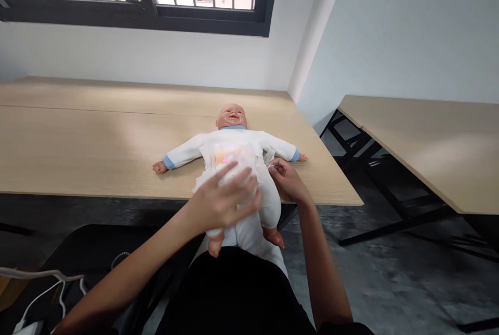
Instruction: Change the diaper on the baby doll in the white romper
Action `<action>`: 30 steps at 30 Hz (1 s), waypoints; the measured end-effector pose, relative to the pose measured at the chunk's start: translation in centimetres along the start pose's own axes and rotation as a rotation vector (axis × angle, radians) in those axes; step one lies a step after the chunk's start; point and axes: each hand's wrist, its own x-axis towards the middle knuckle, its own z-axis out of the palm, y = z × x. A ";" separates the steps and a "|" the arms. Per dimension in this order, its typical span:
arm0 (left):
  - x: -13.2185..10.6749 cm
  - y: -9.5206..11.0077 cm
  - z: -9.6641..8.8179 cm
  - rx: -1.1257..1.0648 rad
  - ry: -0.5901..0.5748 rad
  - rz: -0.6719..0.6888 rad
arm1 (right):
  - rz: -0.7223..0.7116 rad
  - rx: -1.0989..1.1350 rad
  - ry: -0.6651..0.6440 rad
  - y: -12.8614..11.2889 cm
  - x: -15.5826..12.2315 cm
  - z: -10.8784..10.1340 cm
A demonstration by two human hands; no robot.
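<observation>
Glossy plastic doll head point(231, 116), soft white cloth romper point(183, 151), papery printed diaper point(230, 156), smooth matt wood-look tabletop point(97, 143)

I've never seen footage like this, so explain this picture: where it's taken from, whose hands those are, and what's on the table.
This view comes from a camera worn on a person's head, looking down at their own bare hands; no machine is involved. A baby doll lies on its back in white clothes on a wooden table. The left hand rests open on a diaper at the doll's middle. The right hand touches the diaper's edge by the doll's hip, but it's hard to tell whether it grips it.
</observation>
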 end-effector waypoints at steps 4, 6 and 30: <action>2.2 -3.3 2.6 -0.126 -0.054 -0.121 | -0.058 -0.040 -0.191 -0.8 -0.1 -0.5; 3.7 -4.0 3.7 -0.185 -0.157 -0.100 | -0.118 -0.151 -0.322 -1.1 0.0 -0.7; 5.4 -3.4 2.5 -0.530 -0.308 0.138 | -0.061 -0.060 -0.370 -2.5 -0.5 -2.1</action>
